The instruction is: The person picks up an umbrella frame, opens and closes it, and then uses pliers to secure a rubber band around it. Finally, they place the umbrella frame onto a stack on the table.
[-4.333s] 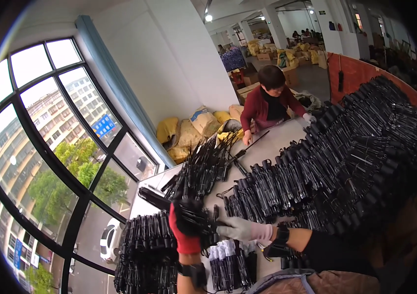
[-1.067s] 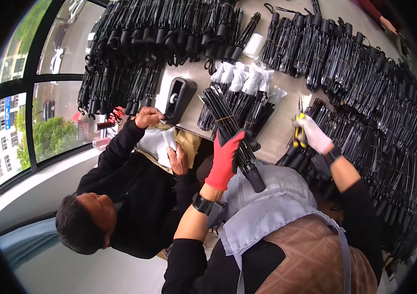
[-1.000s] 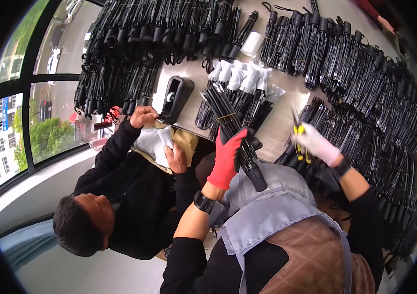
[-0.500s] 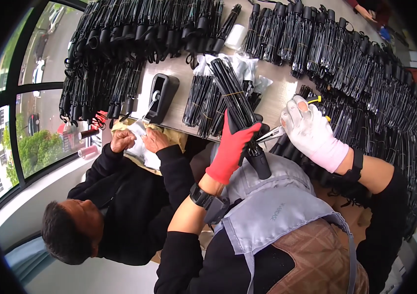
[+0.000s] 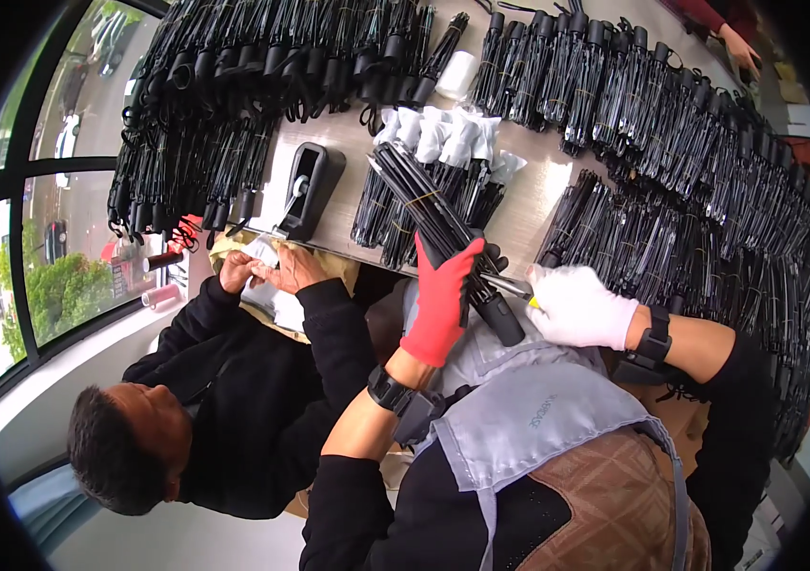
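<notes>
My left hand [image 5: 440, 306], in a red and black glove, is wrapped round a folded umbrella frame [image 5: 421, 198] near its black handle. The frame slants up and to the left, its dark ribs tied by a thin tan band. My right hand [image 5: 581, 306], in a white glove, is closed round a pair of pliers [image 5: 508, 284] whose yellow grip shows at the fingers. The jaws of the pliers reach to the frame just above its handle; whether they grip a rib is too small to tell. Behind the frame lie several umbrella frames [image 5: 381, 217] with whitish wrapped ends.
Rows of black umbrella frames [image 5: 691, 238] cover the right side, with more [image 5: 262, 57] along the back. A black tape dispenser [image 5: 316, 190] and a white roll [image 5: 457, 76] stand on the table [image 5: 348, 128]. At left, a co-worker's hands [image 5: 286, 269] handle something white.
My right hand has moved down and left, closing round the pliers, whose handles were spread before. The umbrella frame has tilted further left. The co-worker's hands have come together.
</notes>
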Action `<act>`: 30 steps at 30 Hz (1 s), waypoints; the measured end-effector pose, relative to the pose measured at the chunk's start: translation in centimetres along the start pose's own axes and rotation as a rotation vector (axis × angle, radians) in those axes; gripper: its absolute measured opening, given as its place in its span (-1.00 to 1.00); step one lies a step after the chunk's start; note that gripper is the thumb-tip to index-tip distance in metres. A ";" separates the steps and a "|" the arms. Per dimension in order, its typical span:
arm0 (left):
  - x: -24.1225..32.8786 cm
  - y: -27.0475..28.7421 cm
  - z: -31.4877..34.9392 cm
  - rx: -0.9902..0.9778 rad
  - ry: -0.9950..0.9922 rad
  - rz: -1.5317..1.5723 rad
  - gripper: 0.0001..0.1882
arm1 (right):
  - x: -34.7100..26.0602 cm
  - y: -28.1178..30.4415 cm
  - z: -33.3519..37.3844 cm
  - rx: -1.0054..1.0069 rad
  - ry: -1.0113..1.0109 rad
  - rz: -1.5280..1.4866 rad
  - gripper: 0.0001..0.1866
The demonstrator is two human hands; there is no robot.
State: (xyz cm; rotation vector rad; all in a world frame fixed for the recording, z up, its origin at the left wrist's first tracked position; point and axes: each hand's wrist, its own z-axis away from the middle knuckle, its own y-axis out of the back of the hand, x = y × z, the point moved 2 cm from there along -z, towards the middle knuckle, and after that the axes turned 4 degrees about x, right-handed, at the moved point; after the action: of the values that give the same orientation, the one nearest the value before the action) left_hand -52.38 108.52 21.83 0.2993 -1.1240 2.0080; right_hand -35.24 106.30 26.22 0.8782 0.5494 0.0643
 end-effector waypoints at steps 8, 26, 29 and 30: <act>-0.2 1.1 0.1 -0.014 -0.093 -0.018 -0.83 | -1.4 -0.2 1.2 0.068 -0.149 -0.190 -0.58; -0.4 0.4 -0.4 0.025 -0.054 -0.052 -0.59 | -2.4 -1.7 1.0 0.070 -0.257 -0.250 -0.62; -0.6 0.3 -0.2 0.022 -0.060 -0.105 -0.57 | -2.5 -1.3 0.9 0.011 -0.293 -0.260 -0.63; -0.8 0.5 -0.2 0.041 -0.081 -0.130 -0.55 | -2.5 -1.1 0.7 -0.033 -0.290 -0.271 -0.63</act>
State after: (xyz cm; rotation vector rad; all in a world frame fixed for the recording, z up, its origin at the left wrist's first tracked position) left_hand -52.17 108.15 20.97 0.4669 -1.0860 1.9203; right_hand -37.21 104.38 26.85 0.7582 0.3893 -0.2962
